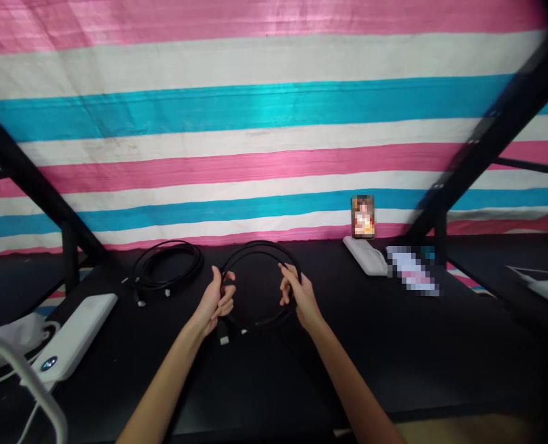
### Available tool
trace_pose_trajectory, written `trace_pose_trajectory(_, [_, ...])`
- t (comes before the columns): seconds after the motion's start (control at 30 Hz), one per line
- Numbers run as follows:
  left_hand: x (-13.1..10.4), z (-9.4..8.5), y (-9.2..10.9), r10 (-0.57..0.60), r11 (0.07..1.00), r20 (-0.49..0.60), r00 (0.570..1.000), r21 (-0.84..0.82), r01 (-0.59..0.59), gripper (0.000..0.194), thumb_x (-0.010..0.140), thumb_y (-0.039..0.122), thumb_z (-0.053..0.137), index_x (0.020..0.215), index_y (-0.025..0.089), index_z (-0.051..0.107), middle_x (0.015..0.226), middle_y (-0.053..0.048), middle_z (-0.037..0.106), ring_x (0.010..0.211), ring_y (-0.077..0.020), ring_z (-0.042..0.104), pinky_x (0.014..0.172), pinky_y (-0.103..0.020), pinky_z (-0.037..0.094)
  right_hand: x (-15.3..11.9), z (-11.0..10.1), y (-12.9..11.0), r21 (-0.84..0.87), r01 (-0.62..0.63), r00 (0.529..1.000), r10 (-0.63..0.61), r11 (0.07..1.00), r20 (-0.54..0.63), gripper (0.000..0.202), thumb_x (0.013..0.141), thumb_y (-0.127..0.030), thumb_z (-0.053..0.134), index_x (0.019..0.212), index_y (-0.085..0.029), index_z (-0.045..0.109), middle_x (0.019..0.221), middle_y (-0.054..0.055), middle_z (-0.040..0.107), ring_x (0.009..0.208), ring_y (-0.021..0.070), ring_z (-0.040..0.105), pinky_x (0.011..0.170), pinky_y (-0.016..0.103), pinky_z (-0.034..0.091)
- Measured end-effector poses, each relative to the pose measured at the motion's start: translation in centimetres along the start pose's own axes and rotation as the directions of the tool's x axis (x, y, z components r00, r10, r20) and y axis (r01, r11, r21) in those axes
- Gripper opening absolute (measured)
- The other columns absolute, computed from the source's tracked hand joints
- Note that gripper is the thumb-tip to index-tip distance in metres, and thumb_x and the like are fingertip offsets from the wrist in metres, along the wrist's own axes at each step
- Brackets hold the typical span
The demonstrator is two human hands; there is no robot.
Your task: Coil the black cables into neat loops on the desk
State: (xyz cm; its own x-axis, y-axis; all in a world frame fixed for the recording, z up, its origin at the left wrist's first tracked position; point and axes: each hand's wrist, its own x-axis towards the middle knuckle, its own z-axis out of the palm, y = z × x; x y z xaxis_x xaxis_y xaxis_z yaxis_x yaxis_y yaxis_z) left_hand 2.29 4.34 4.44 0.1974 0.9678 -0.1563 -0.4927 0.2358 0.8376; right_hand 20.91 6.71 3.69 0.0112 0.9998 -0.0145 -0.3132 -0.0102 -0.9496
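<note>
A black cable [262, 245] is looped into a ring between my two hands, just over the dark tabletop. My left hand [215, 299] grips the ring's left side, thumb pointing up and fingers curled round the strands. On the opposite side, my right hand [300, 293] is closed on the cable with thumb and fingers. A cable plug [223, 333] with a light metal tip hangs below my left hand, and a second light tip shows close by. To the left, another coiled black cable [167, 285] lies on the table with its pale plug ends showing.
A white power bank [77, 336] with a small lit display and a white charger [17, 339] lie at left. At the back right are a white device [365, 256], a blurred upright picture [363, 216] and a blurred packet [411, 269]. Black slanted frame bars [487, 135] flank the table.
</note>
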Motion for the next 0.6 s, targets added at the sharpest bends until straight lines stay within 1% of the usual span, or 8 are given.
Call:
trace_pose_trajectory(0.07, [0.2,-0.2,-0.7,-0.045,0.996,0.048,0.998,0.081,0.041,0.048,0.078,0.065,0.038,0.08,0.019,0.049,0.034,0.013,0.025,0.023,-0.0007,0.009,0.028,-0.014,0.005,0.3,-0.7,-0.2,-0.109,0.082,0.991,-0.092,0.991,-0.096,0.055,0.065,-0.045,0.068,0.111,-0.017,0.052,0.058,-0.007,0.054,0.03,0.0039,0.037,0.027,0.017,0.034])
trace_pose_trajectory(0.1, [0.3,-0.2,-1.2,-0.065,0.992,0.068,0.996,0.111,0.057,0.047,0.078,0.064,0.039,0.08,0.019,0.049,0.034,0.013,0.026,0.022,-0.001,0.01,0.028,-0.014,0.005,0.4,-0.9,-0.2,-0.158,0.107,0.983,-0.128,0.982,-0.129,0.059,0.064,-0.046,0.069,0.113,-0.019,0.051,0.06,-0.007,0.055,0.029,0.0033,0.036,0.025,0.016,0.03])
trace_pose_trajectory(0.17, [0.4,-0.1,-2.0,-0.064,0.989,0.081,0.995,0.138,0.052,0.046,0.078,0.064,0.04,0.079,0.019,0.048,0.034,0.012,0.03,0.02,-0.0019,0.015,0.027,-0.014,0.006,0.4,-1.1,-0.1,-0.219,0.113,0.978,-0.148,0.969,-0.15,0.056,0.065,-0.049,0.067,0.111,-0.019,0.053,0.055,-0.008,0.051,0.027,0.0021,0.032,0.023,0.015,0.023])
trace_pose_trajectory(0.27, [0.5,0.0,-2.2,0.035,0.995,0.011,0.999,0.089,-0.036,0.045,0.078,0.062,0.043,0.077,0.017,0.048,0.035,0.012,0.029,0.021,-0.0016,0.017,0.027,-0.015,0.006,0.3,-0.8,0.5,-0.24,0.069,0.989,-0.098,0.968,-0.112,0.046,0.07,-0.055,0.061,0.096,-0.017,0.058,0.042,-0.011,0.037,0.025,0.0026,0.026,0.023,0.014,0.021])
trace_pose_trajectory(0.33, [0.4,0.0,-1.7,0.095,0.995,-0.058,0.994,0.032,-0.093,0.044,0.078,0.06,0.046,0.076,0.016,0.048,0.035,0.013,0.026,0.022,-0.0005,0.014,0.028,-0.015,0.006,0.1,-0.3,1.1,-0.217,0.044,0.995,-0.063,0.975,-0.08,0.042,0.072,-0.058,0.057,0.082,-0.017,0.057,0.037,-0.012,0.032,0.025,0.0037,0.025,0.023,0.015,0.023])
trace_pose_trajectory(0.4, [0.2,-0.2,-1.0,0.109,0.993,-0.098,0.989,-0.045,-0.114,0.044,0.077,0.059,0.049,0.072,0.016,0.047,0.035,0.013,0.024,0.022,0.0001,0.013,0.029,-0.016,0.007,-0.1,0.3,1.5,-0.153,0.019,0.998,-0.027,0.988,-0.052,0.04,0.071,-0.058,0.058,0.068,-0.018,0.052,0.034,-0.011,0.029,0.026,0.0043,0.024,0.024,0.017,0.027])
trace_pose_trajectory(0.53, [0.1,-0.7,-0.4,0.078,0.956,-0.087,0.993,-0.277,-0.099,0.044,0.078,0.054,0.053,0.06,0.018,0.035,0.034,0.013,0.023,0.023,-0.0005,0.014,0.029,-0.018,0.01,-0.8,1.2,1.6,0.081,-0.074,0.995,0.067,0.994,0.078,0.044,0.068,-0.049,0.066,0.049,-0.02,0.039,0.035,-0.01,0.026,0.031,0.0042,0.023,0.032,0.019,0.035])
trace_pose_trajectory(0.6, [0.3,-0.9,-0.5,0.079,0.928,-0.085,0.993,-0.357,-0.104,0.045,0.08,0.047,0.054,0.056,0.018,0.029,0.034,0.012,0.023,0.023,-0.0009,0.015,0.029,-0.018,0.011,-1.3,1.6,1.6,0.131,-0.11,0.981,0.086,0.985,0.172,0.047,0.067,-0.045,0.068,0.044,-0.02,0.036,0.037,-0.009,0.028,0.034,0.005,0.027,0.04,0.021,0.042])
